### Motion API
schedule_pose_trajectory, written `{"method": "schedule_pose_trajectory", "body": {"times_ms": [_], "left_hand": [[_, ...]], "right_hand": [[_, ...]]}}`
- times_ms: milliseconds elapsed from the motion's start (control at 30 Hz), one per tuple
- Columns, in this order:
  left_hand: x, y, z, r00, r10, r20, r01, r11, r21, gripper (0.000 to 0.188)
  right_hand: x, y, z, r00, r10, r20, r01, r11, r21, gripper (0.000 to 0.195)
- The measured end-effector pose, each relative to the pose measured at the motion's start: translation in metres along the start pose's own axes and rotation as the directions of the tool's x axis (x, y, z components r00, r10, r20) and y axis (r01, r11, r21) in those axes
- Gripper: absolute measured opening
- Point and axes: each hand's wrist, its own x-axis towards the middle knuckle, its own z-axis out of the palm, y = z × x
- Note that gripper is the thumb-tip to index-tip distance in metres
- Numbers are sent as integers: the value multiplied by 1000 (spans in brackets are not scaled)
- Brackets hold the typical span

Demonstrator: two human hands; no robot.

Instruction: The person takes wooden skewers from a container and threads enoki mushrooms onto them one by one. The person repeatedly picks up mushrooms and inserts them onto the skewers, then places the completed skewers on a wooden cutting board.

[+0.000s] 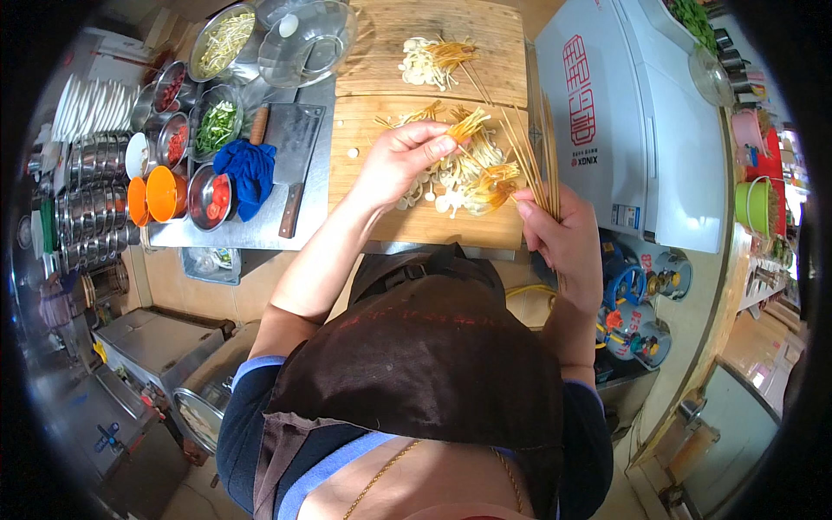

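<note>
My left hand (406, 156) pinches a yellowish wrapped bundle of enoki mushrooms (467, 125) above a wooden cutting board (364, 221). A bunch of thin bamboo skewers (551, 156) is gripped in my right hand (562, 227), their tips fanned upward. One skewer reaches from the right hand's side toward the bundle; whether it enters it is unclear. Below and between the hands, several more wrapped enoki bundles (491, 192) lie on the board with their white caps spread. Farther up, a skewered enoki bundle (448, 55) rests on a second wooden board (383, 39).
Left of the boards lie two cleavers (292, 140) and a blue cloth (246, 175) on a steel counter (266, 237). Beyond them stand bowls of bean sprouts (224, 45), green vegetables (218, 127) and tomato slices (219, 198). A white freezer (624, 117) stands at the right, gas cylinders (640, 331) below it.
</note>
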Motion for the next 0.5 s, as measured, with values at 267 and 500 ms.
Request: {"method": "schedule_pose_trajectory", "body": {"times_ms": [267, 500], "left_hand": [[6, -14, 1, 988, -32, 149, 29, 999, 17, 17], [33, -12, -15, 929, -41, 367, 70, 995, -65, 33]], "right_hand": [[22, 6, 6, 998, 32, 62, -38, 994, 106, 15], [26, 12, -15, 999, 28, 19, -32, 973, 230, 17]]}}
